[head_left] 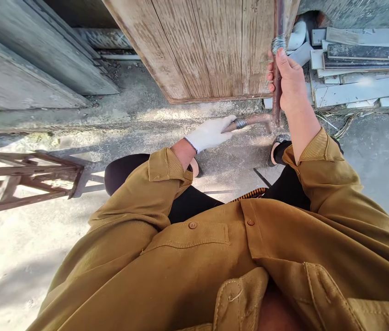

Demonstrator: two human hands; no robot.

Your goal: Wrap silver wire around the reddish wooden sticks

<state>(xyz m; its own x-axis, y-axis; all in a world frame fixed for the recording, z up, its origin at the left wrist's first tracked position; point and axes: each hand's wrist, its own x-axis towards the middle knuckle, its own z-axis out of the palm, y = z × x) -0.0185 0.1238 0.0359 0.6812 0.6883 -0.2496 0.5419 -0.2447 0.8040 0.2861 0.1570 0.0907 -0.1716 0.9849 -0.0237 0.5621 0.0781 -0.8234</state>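
Note:
My left hand (211, 133), in a white knit glove, is closed around one end of a brown, bent stick (258, 119). Grey wire (241, 123) is wound round the stick just beyond the fingers, and its far end hooks downward, near the pole's foot. My bare right hand (290, 78) grips a dark brown pole (277, 103), thumb up along it. A thick coil of silvery wire (279, 43) wraps the pole right at my thumb. One thin loose strand hangs to the left of those fingers. The pole's upper part runs out of view.
Behind the pole stands a weathered plank panel (201, 50). Stacked boards (363, 64) and a white pipe elbow (297, 36) lie at the right. Grey wooden panels (36, 50) are at the upper left, above a low wooden stool or rack (18, 181) on the concrete ground (222, 161).

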